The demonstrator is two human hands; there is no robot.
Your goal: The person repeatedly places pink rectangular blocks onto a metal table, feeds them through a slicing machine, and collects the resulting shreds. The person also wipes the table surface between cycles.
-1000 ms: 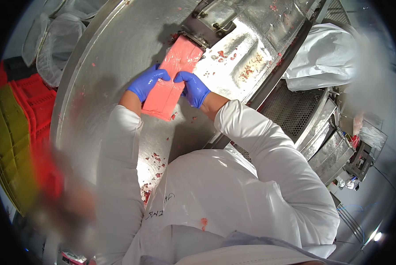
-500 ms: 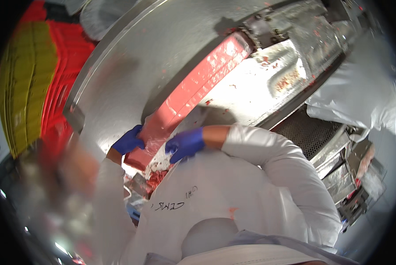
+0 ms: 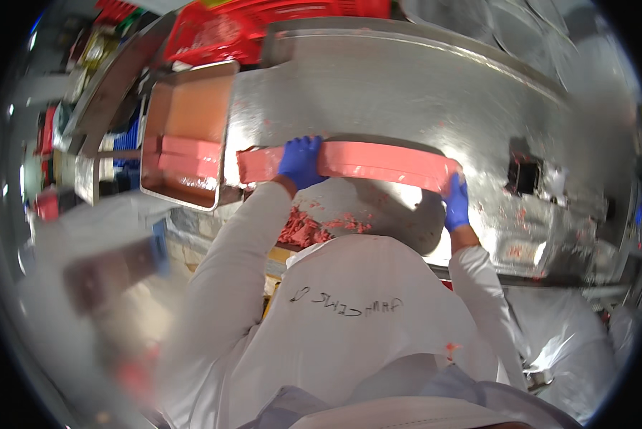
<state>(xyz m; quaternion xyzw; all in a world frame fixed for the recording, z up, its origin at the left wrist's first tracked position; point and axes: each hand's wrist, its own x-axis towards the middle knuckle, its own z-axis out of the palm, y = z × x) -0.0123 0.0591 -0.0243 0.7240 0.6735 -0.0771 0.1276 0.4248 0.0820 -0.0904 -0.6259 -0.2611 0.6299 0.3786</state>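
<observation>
Head view: I held the long pink meat slab (image 3: pixel 378 161) crosswise over the steel counter (image 3: pixel 407 86), left hand (image 3: pixel 301 161) gripping it left of middle, right hand (image 3: pixel 455 202) clamping its right end; metal tray (image 3: pixel 185 193) lay left.

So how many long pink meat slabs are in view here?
2: one slab held over the steel table by the left hand and right hand; another slab in the metal tray. More may be hidden.
</observation>
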